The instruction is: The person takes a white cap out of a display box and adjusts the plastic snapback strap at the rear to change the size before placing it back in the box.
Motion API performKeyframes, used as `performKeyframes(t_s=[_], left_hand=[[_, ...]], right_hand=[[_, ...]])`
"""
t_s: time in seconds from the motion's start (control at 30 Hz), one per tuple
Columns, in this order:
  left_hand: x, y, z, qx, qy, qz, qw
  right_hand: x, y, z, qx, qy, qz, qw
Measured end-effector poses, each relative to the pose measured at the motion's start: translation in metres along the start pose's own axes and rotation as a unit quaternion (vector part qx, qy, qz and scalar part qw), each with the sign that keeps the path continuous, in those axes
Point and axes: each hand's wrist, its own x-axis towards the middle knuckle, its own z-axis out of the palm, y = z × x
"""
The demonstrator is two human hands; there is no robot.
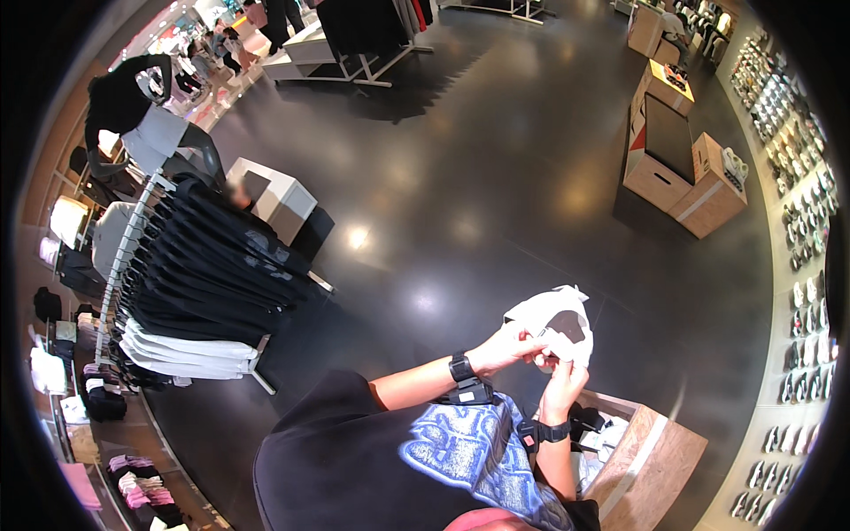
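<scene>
A white cap (533,310) is held up in front of me, above the dark floor. Its rounded opening shows dark, and the edge below that opening lies between my hands. My left hand (503,348) grips this edge from the left, fingers pinched together. My right hand (565,382) closes on the same edge from the near right side, its fingertips almost meeting the left ones. Just below my right forearm stands a wooden bin (660,456) with white and black items inside, partly covered by my arm.
On the left, a rail (133,239) carries black and white garments beside a mannequin (133,115) and a white plinth (282,199). Wooden display boxes (660,181) stand far right, before a wall of shoes (801,230). Another clothes rack (359,40) stands at the back.
</scene>
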Motion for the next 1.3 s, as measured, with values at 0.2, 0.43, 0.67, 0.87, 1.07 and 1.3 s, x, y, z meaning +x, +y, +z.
performKeyframes(t_s=[0.2, 0.43, 0.67, 0.87, 1.07, 1.3], left_hand=[[0.001, 0.010, 0.018, -0.014, -0.004, 0.066, 0.998], [0.004, 0.003, 0.024, 0.015, 0.119, 0.047, 0.992], [0.013, 0.010, 0.030, 0.028, 0.054, 0.121, 0.991], [0.013, 0.009, 0.023, 0.053, 0.030, 0.122, 0.991], [0.013, 0.023, 0.029, 0.024, -0.012, 0.102, 0.994], [0.019, 0.021, 0.031, 0.056, -0.042, 0.126, 0.990]], right_hand=[[0.004, 0.005, -0.011, 0.012, -0.025, -0.039, 0.999], [0.008, -0.009, -0.003, 0.108, -0.023, 0.007, 0.994], [0.010, -0.006, -0.011, 0.164, -0.017, -0.011, 0.986], [0.005, -0.007, -0.015, 0.179, -0.052, -0.031, 0.982], [0.004, -0.010, -0.013, 0.196, -0.049, -0.007, 0.979], [0.005, -0.010, -0.012, 0.154, -0.023, -0.042, 0.987]])
